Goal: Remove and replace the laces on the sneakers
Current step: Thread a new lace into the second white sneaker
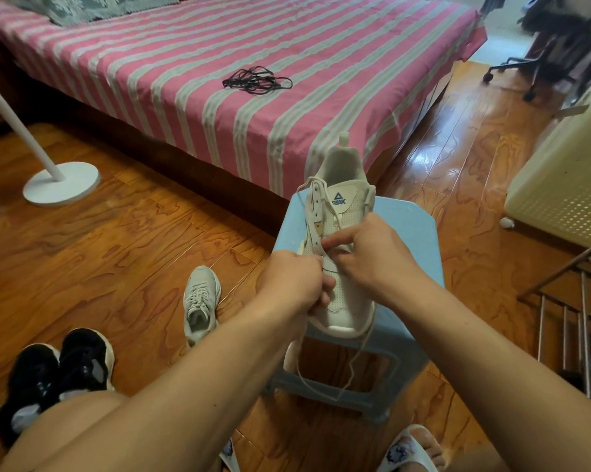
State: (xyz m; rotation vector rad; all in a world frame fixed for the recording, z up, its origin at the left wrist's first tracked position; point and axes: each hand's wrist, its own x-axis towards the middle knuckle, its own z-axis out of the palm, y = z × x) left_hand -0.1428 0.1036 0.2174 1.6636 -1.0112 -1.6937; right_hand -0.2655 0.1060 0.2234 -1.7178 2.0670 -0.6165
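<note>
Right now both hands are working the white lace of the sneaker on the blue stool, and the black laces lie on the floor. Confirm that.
One thing is wrong: the black laces lie on the striped bed, not the floor. The head view shows it. The rest holds: left hand and right hand work the white lace of the sneaker on the blue stool.

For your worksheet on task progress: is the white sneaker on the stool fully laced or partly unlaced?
Partly unlaced: the sneaker's upper eyelets are empty; lace hangs loose.
</note>
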